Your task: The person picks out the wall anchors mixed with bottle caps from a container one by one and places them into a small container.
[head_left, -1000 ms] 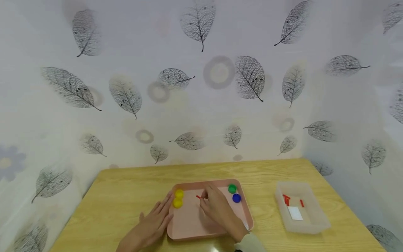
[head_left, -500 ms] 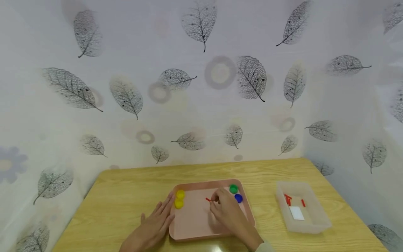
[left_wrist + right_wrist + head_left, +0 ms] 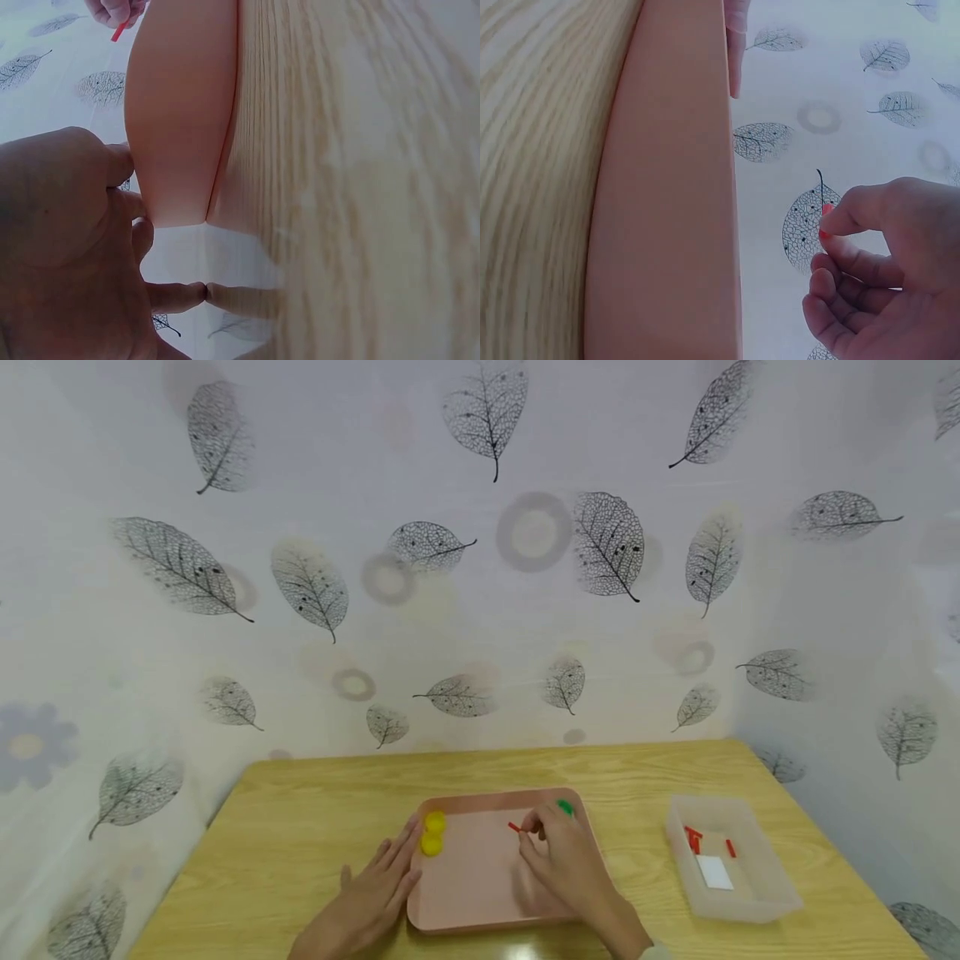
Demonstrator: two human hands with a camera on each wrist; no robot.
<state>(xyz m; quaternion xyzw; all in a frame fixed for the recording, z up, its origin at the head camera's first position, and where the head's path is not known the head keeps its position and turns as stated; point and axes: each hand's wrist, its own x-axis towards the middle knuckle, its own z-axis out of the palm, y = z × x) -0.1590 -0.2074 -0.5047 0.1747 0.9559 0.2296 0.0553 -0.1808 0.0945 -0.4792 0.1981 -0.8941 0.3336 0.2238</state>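
Between thumb and fingertips, my right hand point(image 3: 566, 864) pinches a short red stick point(image 3: 513, 827) over the right part of a pink tray point(image 3: 472, 881). The right wrist view shows the red stick point(image 3: 826, 214) above the tray's rim. My left hand point(image 3: 367, 897) rests with extended fingers against the tray's left edge; in the left wrist view its fingers touch the tray's wall point(image 3: 180, 112). Two round yellow pieces point(image 3: 432, 833) lie inside the tray near those fingers. A green round piece point(image 3: 566, 807) peeks out at the back right corner, partly behind my right hand.
Right of the tray stands a translucent plastic box point(image 3: 761, 889). It holds several red pieces point(image 3: 693, 840), a separate red stick point(image 3: 731, 848) and a white card point(image 3: 715, 872). The wooden table point(image 3: 255, 843) meets a leaf-patterned wall covering point(image 3: 465, 618) behind.
My right hand has moved rightward over the tray, still pinching the red stick. It now hides the blue round piece and part of the green one. The left hand stays at the tray's edge.
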